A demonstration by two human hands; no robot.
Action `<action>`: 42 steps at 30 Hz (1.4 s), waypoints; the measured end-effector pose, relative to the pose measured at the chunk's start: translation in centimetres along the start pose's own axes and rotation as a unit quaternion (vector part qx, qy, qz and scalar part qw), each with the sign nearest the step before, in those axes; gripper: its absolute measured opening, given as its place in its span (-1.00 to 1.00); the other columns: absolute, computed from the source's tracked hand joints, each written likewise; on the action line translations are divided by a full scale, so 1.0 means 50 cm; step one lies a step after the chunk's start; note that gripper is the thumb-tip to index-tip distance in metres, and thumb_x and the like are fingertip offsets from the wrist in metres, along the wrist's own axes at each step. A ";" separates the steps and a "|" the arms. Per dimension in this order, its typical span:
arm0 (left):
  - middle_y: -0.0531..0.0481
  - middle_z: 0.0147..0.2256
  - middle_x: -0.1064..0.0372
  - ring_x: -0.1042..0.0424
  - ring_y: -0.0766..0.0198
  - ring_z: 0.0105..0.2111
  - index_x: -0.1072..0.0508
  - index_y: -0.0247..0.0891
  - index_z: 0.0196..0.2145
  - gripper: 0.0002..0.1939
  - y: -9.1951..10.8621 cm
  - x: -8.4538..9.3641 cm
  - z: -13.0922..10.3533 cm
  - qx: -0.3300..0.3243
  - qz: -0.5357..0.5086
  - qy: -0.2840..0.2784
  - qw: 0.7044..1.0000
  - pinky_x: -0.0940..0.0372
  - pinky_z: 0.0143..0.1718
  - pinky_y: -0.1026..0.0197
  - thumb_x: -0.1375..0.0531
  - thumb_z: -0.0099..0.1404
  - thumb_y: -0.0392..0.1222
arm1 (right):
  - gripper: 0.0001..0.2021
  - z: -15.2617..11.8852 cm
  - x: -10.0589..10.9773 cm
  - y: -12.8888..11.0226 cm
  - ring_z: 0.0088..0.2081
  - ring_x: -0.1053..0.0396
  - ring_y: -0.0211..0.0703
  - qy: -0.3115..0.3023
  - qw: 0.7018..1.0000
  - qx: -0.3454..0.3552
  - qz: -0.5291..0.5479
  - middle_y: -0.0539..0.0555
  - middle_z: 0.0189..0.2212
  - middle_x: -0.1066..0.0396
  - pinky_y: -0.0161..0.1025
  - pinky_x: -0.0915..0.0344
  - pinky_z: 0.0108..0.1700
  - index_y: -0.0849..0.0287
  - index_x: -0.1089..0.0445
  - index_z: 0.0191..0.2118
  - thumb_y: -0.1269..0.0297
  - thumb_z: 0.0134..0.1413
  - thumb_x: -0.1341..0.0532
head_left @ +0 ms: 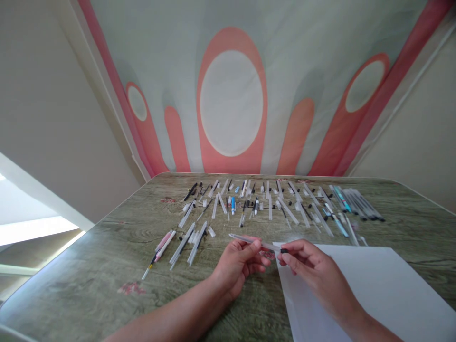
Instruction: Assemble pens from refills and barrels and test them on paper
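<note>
A pen with a frosted clear barrel is held level above the table's front middle, its pointed tip to the left. My left hand grips the barrel near the tip between thumb and fingers. At the other end, my right hand pinches a small black end plug. Whether the plug is fully seated in the barrel is hidden by the fingertips. Beyond my hands, loose clear pen barrels, refills, caps and black plugs lie spread in rough rows.
White paper lies under and right of my right hand. A bundle of clear pens with black ends is at the back right. Pink and white pen parts lie at the left. A patterned curtain hangs behind the wooden table.
</note>
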State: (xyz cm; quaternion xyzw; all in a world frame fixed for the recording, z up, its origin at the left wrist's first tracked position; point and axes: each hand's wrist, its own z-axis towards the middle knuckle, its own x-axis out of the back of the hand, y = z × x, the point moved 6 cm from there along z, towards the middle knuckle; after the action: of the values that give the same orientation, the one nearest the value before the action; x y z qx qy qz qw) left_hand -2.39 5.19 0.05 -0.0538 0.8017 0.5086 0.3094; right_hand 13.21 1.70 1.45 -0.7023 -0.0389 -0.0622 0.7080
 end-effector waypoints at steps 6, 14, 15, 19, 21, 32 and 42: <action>-0.11 -0.37 -0.45 -0.43 0.37 -0.51 -0.37 -0.38 -0.28 -0.78 -0.004 -0.003 -0.001 0.013 -0.017 -0.011 1.000 -0.31 -0.54 0.39 -0.25 0.17 -0.18 | -0.74 0.002 0.005 0.010 -0.39 -0.37 -0.22 0.010 1.000 0.005 -0.025 0.00 -0.43 -0.43 -0.30 -0.32 -0.32 0.13 -0.36 -0.22 0.07 0.03 -0.22; -0.14 -0.33 -0.45 -0.43 0.38 -0.51 -0.39 -0.38 -0.29 -0.76 -0.007 -0.004 -0.003 0.026 -0.026 -0.017 0.999 -0.31 -0.53 0.39 -0.27 0.14 -0.16 | -0.72 0.000 0.007 0.009 -0.38 -0.39 -0.17 0.024 0.998 0.024 -0.051 0.04 -0.40 -0.46 -0.27 -0.34 -0.33 0.14 -0.40 -0.24 0.06 0.00 -0.22; -0.15 -0.32 -0.45 -0.43 0.38 -0.51 -0.39 -0.38 -0.29 -0.76 -0.008 -0.004 -0.004 0.028 -0.025 -0.019 0.999 -0.31 -0.53 0.39 -0.26 0.15 -0.17 | -0.72 0.001 0.007 0.010 -0.38 -0.39 -0.17 0.024 0.998 0.024 -0.049 0.04 -0.40 -0.47 -0.28 -0.34 -0.34 0.14 -0.41 -0.24 0.06 0.00 -0.22; -0.16 -0.32 -0.46 -0.43 0.37 -0.52 -0.38 -0.38 -0.29 -0.76 -0.012 -0.002 -0.003 0.036 -0.030 -0.013 0.999 -0.31 -0.54 0.39 -0.27 0.13 -0.18 | -0.73 0.002 0.009 0.011 -0.39 -0.39 -0.17 0.029 0.996 0.035 -0.070 0.05 -0.39 -0.47 -0.28 -0.34 -0.35 0.13 -0.41 -0.24 0.06 0.00 -0.23; -0.16 -0.33 -0.46 -0.43 0.37 -0.53 -0.38 -0.38 -0.29 -0.74 -0.013 -0.001 -0.002 0.037 -0.031 -0.013 0.999 -0.31 -0.55 0.39 -0.28 0.12 -0.17 | -0.74 0.000 0.010 0.007 -0.39 -0.39 -0.17 0.035 0.993 0.047 -0.098 0.04 -0.37 -0.47 -0.28 -0.34 -0.34 0.12 -0.41 -0.25 0.06 0.01 -0.22; -0.24 -0.29 -0.46 -0.44 0.35 -0.53 -0.33 -0.38 -0.33 -0.74 -0.016 0.002 0.001 0.016 0.003 -0.001 1.000 -0.30 -0.54 0.37 -0.25 0.15 -0.12 | -0.82 -0.004 0.013 -0.001 -0.36 -0.45 -0.13 0.035 0.936 0.169 -0.306 0.03 -0.34 -0.50 -0.26 -0.35 -0.31 0.03 -0.40 -0.25 0.12 0.14 -0.11; -0.25 -0.31 -0.47 -0.43 0.33 -0.54 -0.37 -0.41 -0.35 -0.73 -0.015 0.005 -0.005 0.027 0.011 0.018 0.999 -0.32 -0.53 0.35 -0.25 0.15 -0.10 | -0.85 -0.014 -0.003 -0.035 -0.33 -0.45 -0.12 0.006 0.894 0.254 -0.368 0.07 -0.35 -0.48 -0.22 -0.35 -0.26 0.04 -0.38 -0.23 0.28 0.18 -0.07</action>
State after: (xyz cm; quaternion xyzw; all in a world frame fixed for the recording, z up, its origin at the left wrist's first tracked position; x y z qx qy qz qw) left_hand -2.40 4.68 -0.58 -0.0453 0.8211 0.4890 0.2909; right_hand 12.77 0.99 3.16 -0.4339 -0.3052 -0.3106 0.7887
